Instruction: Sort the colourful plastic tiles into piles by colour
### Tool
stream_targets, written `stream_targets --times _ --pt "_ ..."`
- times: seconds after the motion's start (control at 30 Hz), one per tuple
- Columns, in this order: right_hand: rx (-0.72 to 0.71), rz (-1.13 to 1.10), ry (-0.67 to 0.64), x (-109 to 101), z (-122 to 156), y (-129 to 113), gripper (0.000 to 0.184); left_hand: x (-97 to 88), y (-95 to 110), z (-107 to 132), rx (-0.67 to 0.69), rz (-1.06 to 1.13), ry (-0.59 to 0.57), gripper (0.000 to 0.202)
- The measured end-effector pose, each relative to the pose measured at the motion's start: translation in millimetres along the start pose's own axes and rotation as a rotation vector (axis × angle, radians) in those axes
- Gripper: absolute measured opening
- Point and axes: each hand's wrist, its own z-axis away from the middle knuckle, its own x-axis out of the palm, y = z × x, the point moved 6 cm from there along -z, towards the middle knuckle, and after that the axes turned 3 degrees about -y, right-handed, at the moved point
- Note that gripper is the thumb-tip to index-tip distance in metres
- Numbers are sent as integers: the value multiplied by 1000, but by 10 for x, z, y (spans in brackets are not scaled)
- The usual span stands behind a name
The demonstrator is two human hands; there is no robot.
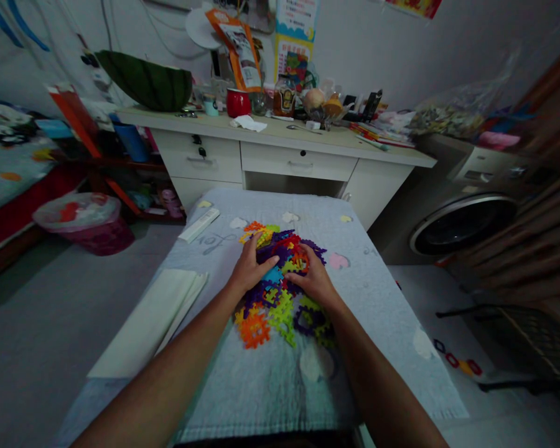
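Observation:
A heap of notched plastic interlocking pieces (280, 302) in purple, orange, green, yellow, red and blue lies on the cloth-covered table (378, 330). My left hand (252, 266) rests against the left side of the heap, thumb stretched out over it and fingers apart. Against the right side is my right hand (315, 277), its thumb and fingers spread around some red and green pieces. Neither hand shows a firm grip; the fingertips are partly hidden among the pieces. Nearest me in the heap lie an orange piece (254, 330) and a dark purple piece (308, 318).
A folded white cloth (144, 317) and a white strip-shaped object (200, 224) lie on the table's left side. Behind stands a white desk (205, 146) with a watermelon piece (149, 81) and jars. A washing machine (462, 199) is at right, a pink bin (88, 227) at left.

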Motion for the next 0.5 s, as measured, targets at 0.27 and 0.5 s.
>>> stream_targets --times 0.27,0.5 --pt "70 -134 119 -82 -304 5 84 -42 205 -208 35 163 21 67" --pt "94 -203 183 -370 -380 231 61 -100 202 -444 43 20 -112 62"
